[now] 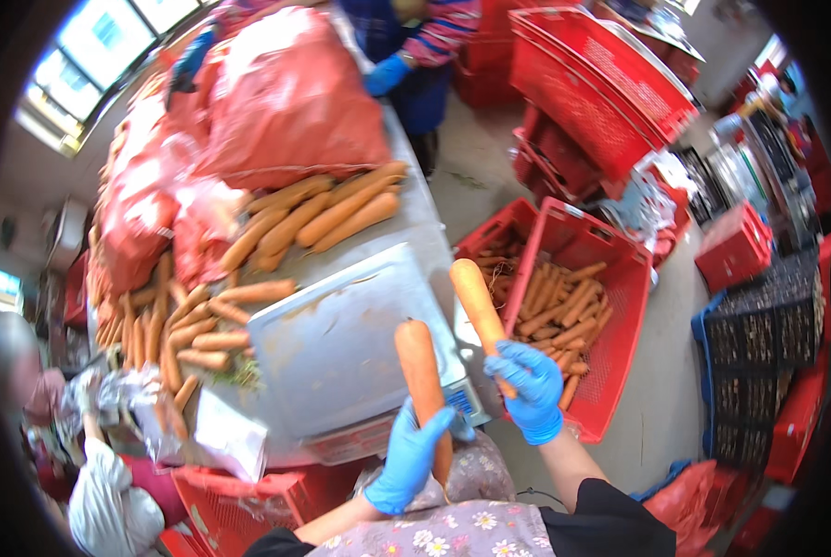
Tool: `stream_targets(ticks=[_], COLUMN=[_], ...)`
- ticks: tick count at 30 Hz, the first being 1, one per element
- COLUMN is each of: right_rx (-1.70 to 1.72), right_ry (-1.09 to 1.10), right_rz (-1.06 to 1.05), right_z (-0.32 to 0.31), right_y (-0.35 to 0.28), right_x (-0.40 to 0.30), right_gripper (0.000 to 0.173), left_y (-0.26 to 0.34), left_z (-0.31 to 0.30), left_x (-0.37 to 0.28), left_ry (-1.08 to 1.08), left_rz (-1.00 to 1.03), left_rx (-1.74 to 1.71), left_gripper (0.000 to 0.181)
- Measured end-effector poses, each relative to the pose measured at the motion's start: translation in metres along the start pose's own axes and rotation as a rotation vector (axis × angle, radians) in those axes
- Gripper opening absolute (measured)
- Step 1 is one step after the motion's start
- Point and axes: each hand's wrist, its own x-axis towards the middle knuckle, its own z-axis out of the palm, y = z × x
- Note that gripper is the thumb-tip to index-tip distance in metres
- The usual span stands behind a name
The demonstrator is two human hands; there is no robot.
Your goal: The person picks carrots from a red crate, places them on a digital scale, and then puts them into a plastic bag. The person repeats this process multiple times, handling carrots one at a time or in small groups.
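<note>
My left hand [408, 452], in a blue glove, grips the lower part of a large carrot [419, 365] held over the near edge of a weighing scale. In my right hand [527, 390], also gloved in blue, is another carrot [477, 303], its thick end pointing up and away from me. The metal pan [339, 341] of the scale has dirt smears and carries nothing. A keypad [461, 400] shows at its near right corner. Beyond my right hand, a red plastic crate [628, 327] on the floor holds many carrots [562, 306].
Loose carrots [199, 327] and large red sacks [297, 104] cover the metal table [415, 188]. A co-worker's gloved hand [387, 75] is beside a sack; another person [116, 487] works at left. Red crates [596, 83] are stacked at right; another crate [241, 498] stands below the table's near edge.
</note>
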Motion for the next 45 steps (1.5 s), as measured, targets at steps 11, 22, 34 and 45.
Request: stream_targets(ticks=[11,22,34,45], right_rx=[-0.165,-0.103,0.043,0.060], right_ry=[-0.547,-0.127,-0.121,-0.189], right_rz=[-0.544,0.072,0.387,0.442], right_z=[0.128,0.054,0.022,0.023], right_y=[-0.024,-0.054,-0.036,-0.029], right_x=[-0.021,-0.058,-0.095,-0.102], right_gripper=[0.024,0.037,0.042,0.042], left_y=[-0.011,0.031,0.050,0.041], left_z=[-0.118,-0.205,-0.192,-0.195], left_x=[0.047,0.003,-0.009,-0.007], left_ry=[0.654,0.471,0.495,0.444], left_rz=[0.828,0.560,0.510,0.462], left_rx=[1.046,0.053,-0.007,0.078], left_gripper=[0.056,0.029,0.028,0.025])
